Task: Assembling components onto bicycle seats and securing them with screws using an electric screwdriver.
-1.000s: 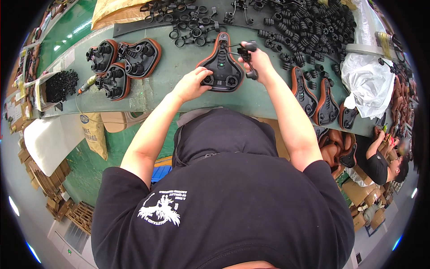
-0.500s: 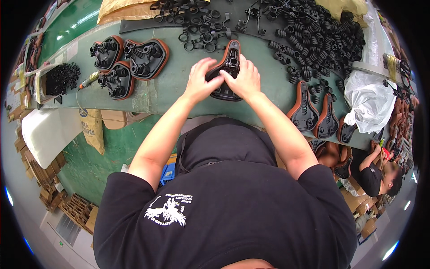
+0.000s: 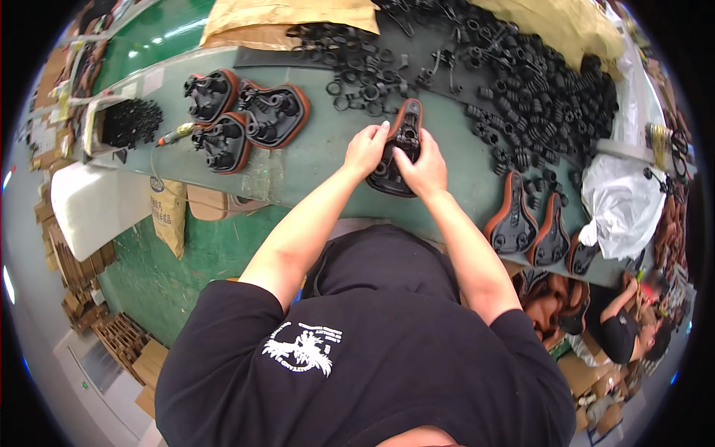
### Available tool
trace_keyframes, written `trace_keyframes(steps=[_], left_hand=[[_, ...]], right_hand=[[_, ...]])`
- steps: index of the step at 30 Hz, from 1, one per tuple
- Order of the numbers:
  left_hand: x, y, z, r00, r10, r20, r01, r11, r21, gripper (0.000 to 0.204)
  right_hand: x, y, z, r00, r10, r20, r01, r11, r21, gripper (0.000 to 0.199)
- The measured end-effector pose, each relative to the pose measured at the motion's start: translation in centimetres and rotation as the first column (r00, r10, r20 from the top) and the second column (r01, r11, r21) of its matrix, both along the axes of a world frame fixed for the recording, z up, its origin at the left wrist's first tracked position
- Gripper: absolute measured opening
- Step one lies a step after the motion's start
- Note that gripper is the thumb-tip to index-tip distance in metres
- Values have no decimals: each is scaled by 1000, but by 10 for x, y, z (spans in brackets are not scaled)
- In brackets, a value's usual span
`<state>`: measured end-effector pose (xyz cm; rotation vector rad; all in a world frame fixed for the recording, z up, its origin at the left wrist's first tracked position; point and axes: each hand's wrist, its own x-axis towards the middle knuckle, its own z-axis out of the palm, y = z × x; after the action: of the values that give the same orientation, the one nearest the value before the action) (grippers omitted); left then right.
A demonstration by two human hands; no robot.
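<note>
An upside-down bicycle saddle (image 3: pixel 392 184) with a black underside and brown rim rests on the workbench, its narrow nose pointing away from me. My left hand (image 3: pixel 366 153) grips its left edge, fingers toward the nose. On the opposite side, my right hand (image 3: pixel 426 168) wraps the right edge, its thumb pressed onto the black fitting in the middle of the underside. The hands partly cover that fitting. Beyond the nose lie several black ring clamps (image 3: pixel 365 93).
Three saddles with black fittings (image 3: pixel 273 113) sit at the left, near a power screwdriver (image 3: pixel 176 134) and a box of small black parts (image 3: pixel 132 123). Black springs (image 3: pixel 536 97) are heaped at far right. Bare saddles (image 3: pixel 512 220) and a white plastic bag (image 3: pixel 622 205) lie nearer; another person (image 3: pixel 625 331) works beyond.
The view has shifted, so the bench appears lower and farther right. My left thumb has moved off the middle of the saddle to its left edge; my right thumb stays on the fitting.
</note>
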<state>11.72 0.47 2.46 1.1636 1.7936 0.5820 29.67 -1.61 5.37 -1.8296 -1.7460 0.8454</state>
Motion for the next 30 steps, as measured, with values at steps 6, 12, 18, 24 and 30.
trace_keyframes(steps=[6, 12, 18, 24, 30], left_hand=[[-34, -6, 13, 952, -281, 119, 305, 894, -327, 44], [-85, -30, 54, 867, 243, 435, -188, 968, -166, 40], [-200, 48, 115, 752, 565, 339, -568, 817, -102, 41], [-309, 137, 84, 786, 579, 215, -578, 812, -75, 53], [-323, 228, 17, 817, 497, -293, -520, 854, -1, 60]], right_hand=[[68, -30, -18, 978, -151, -142, 127, 977, -169, 70], [119, -62, -18, 957, -249, -147, 231, 964, -129, 51], [131, -71, -16, 962, -254, -101, 236, 959, -158, 45], [113, -64, -14, 980, -189, -67, 177, 972, -156, 44], [133, -62, 3, 966, -69, 250, 85, 995, -56, 43]])
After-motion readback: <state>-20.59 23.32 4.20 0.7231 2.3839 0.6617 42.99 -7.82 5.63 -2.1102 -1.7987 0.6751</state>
